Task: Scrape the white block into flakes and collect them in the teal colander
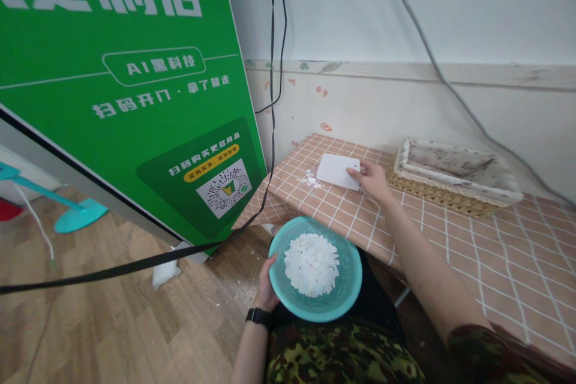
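Observation:
My left hand (266, 288) has its fingers closed on the rim of a teal plastic colander (351, 285), which rests over my lap just below the table edge. Inside it lies a heap of small white scraps (311, 264) that look like cut paper. On the table, my right hand (371, 179) grips the right end of a flat white rectangular board (335, 171) with a small dark hole near one corner. Several loose white scraps (311, 179) lie at the board's left end, some touching it or very close.
A checked brown cloth covers the table (450, 252). A cloth-lined wicker basket (454, 186) stands behind my right arm, near the wall. At left rises a green printed panel (126, 102), with a black strap (216, 246) crossing before it. Scraps litter the wooden floor (112, 312).

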Available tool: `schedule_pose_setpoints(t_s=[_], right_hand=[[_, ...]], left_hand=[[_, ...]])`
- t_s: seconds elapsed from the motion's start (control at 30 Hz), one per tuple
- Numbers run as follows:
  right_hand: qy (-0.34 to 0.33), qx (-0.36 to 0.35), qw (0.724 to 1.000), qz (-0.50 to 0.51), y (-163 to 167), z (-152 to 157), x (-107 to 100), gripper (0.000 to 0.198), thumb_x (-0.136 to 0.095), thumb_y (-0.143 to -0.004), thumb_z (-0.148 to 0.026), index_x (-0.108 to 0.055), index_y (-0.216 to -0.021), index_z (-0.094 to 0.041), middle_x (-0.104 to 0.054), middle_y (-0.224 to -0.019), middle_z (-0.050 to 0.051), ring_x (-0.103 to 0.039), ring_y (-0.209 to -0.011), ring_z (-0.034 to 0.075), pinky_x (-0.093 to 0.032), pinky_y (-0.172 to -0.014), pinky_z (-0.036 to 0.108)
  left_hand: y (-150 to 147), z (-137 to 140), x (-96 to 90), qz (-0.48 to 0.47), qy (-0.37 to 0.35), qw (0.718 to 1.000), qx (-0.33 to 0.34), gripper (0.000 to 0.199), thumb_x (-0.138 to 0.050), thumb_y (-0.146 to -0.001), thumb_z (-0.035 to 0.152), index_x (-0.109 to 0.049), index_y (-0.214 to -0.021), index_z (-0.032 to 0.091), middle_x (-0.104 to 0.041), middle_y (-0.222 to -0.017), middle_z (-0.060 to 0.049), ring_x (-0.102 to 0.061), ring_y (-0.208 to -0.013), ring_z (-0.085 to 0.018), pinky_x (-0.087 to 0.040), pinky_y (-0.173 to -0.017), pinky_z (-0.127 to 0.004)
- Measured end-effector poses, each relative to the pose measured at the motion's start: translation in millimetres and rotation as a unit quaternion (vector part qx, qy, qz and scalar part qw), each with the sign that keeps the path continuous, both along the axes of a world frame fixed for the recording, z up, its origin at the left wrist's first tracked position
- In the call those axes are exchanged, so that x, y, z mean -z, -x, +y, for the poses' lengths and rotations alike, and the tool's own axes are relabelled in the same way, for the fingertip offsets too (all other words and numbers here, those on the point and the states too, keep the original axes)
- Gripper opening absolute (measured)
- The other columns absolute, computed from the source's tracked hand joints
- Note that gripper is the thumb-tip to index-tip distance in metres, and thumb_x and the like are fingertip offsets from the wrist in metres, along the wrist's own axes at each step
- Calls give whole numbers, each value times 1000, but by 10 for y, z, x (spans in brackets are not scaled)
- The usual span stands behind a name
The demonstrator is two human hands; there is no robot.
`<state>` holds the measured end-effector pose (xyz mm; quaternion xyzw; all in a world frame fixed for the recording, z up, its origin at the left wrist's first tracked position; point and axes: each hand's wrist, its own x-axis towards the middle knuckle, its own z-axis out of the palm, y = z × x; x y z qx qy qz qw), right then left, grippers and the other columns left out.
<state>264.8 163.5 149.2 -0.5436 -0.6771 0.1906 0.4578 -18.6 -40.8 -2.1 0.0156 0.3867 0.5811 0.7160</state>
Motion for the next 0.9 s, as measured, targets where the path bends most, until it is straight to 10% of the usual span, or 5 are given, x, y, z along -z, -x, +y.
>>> schedule_pose_setpoints(t_s=[0.9], right_hand=[[92,-79,991,52,-54,-22,-48,37,-64,-68,-42,-66,-91,-13,-65,-70,5,-55,-59,16,-41,-51,25]], left_hand=[[5,-5,0,7,1,1000,10,20,-62,-74,28,-67,-82,11,-73,-75,-8,-68,-71,-24,-51,-77,-37]])
